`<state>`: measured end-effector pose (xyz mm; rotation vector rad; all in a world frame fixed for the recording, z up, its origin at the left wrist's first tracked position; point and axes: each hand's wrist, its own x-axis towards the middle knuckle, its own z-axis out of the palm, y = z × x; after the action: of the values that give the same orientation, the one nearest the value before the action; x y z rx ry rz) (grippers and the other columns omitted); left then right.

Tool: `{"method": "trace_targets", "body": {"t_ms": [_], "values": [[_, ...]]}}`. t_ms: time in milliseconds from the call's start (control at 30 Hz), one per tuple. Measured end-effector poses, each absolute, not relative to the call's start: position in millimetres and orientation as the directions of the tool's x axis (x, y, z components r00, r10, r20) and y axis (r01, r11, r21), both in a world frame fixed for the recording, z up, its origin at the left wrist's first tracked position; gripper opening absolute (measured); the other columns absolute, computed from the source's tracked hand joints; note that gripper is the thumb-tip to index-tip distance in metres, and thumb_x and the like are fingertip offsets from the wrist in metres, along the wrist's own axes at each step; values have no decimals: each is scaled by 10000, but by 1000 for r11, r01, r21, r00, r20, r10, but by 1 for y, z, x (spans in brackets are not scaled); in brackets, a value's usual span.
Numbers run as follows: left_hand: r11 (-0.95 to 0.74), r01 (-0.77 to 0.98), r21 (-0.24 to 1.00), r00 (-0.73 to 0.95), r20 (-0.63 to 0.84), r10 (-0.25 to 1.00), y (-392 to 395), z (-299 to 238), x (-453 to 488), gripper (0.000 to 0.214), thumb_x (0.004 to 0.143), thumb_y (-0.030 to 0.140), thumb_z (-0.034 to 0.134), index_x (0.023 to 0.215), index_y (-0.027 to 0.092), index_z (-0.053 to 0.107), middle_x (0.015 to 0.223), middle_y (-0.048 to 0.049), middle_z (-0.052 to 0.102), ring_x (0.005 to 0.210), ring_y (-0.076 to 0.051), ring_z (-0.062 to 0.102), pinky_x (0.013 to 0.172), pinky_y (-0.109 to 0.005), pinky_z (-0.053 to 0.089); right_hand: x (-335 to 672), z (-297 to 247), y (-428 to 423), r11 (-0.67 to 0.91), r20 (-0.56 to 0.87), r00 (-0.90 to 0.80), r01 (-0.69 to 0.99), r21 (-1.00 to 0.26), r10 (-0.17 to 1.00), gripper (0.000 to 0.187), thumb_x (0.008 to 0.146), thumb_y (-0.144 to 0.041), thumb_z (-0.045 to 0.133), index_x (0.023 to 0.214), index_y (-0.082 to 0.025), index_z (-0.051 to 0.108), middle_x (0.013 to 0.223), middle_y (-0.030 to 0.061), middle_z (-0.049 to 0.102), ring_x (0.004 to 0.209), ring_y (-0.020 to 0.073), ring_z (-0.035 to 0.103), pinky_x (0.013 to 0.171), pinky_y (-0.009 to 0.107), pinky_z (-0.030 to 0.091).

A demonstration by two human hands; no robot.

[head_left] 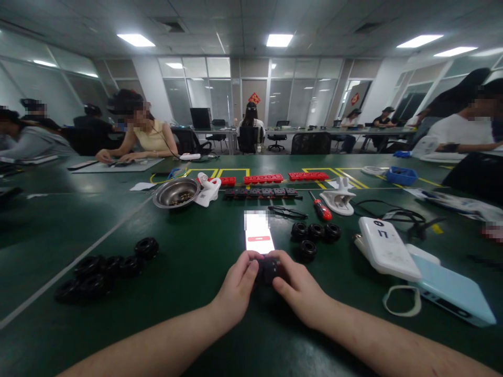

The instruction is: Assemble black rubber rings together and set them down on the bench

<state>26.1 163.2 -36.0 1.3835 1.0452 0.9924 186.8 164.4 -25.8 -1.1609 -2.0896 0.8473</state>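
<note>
My left hand (240, 285) and my right hand (297, 287) meet at the front middle of the table, both closed on a small black part (269, 270). Fingers hide much of that part, so its kind is unclear. Just beyond the fingertips lies a phone (260, 245) with a bright white screen and a red bar. Several black toy tyres (307, 250) lie to the right of the phone. More black tyres (94, 285) are grouped at the left. Behind the phone rest folded glasses (288, 212) and a row of black parts (261, 193).
A metal bowl (176, 193) with small pieces stands at back left. Red strips (263, 179) lie across the middle. A screwdriver (323, 210), white stand (340, 201), white power bank (387, 248) and light-blue box (451, 288) occupy the right. A co-worker (145, 131) sits opposite.
</note>
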Motion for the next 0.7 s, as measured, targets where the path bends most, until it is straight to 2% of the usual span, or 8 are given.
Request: {"method": "trace_targets", "body": {"t_ms": [100,167,267,367,467,533,633,700], "values": [[-71,74,995,290,46,956,161,-37,25,327,824,462,360,959,188,477,817,-22,517,665,-131,490,510,-201,375,185,-25,164,387,177,-443,445,-808,879,270,825,-355,435,1049,-205,451,821,20,589,691,153,546,606,270,429],[-64,52,997,324,44,945,162,-37,25,391,816,504,333,961,173,481,789,-23,517,606,-115,476,474,-195,364,184,-23,163,435,223,-456,437,-787,861,306,792,-299,498,1079,-212,437,908,32,583,772,163,549,666,283,440],[-34,58,998,380,9,925,165,-35,26,496,766,591,326,875,140,501,653,3,494,452,-78,420,380,-178,311,185,-21,162,590,321,-532,475,-653,784,429,744,-300,565,1138,-211,422,962,57,563,840,190,530,733,325,439],[2,103,995,332,-36,942,169,-35,27,510,738,617,336,733,130,487,501,55,413,321,-39,313,304,-160,222,186,-23,162,715,402,-596,517,-471,695,472,764,-293,545,1205,-216,395,968,83,530,858,209,499,727,350,442],[15,91,996,311,-43,950,172,-37,27,538,746,618,298,779,118,495,464,49,435,311,-64,372,304,-169,264,185,-28,163,759,461,-603,527,-383,651,492,791,-178,480,1256,-235,330,1090,97,468,964,215,451,800,369,418],[0,66,998,315,-20,949,172,-38,26,485,755,573,358,828,117,508,554,10,507,426,-105,485,370,-193,361,185,-30,163,754,476,-585,521,-400,657,573,767,-199,510,1285,-221,264,1170,105,416,1042,230,409,863,392,388],[-41,50,998,322,23,946,170,-36,26,316,728,439,523,812,135,523,720,-15,541,644,-144,537,526,-229,443,187,-31,163,699,483,-506,518,-493,715,752,705,-382,577,1310,-180,179,1229,132,364,1085,267,384,884,425,373],[-55,45,998,325,37,945,169,-34,25,269,708,388,566,809,144,520,747,-13,539,692,-156,534,583,-252,454,189,-29,162,651,477,-442,504,-569,759,713,718,-470,528,1289,-166,227,1164,131,431,1005,259,450,823,406,413]]}}
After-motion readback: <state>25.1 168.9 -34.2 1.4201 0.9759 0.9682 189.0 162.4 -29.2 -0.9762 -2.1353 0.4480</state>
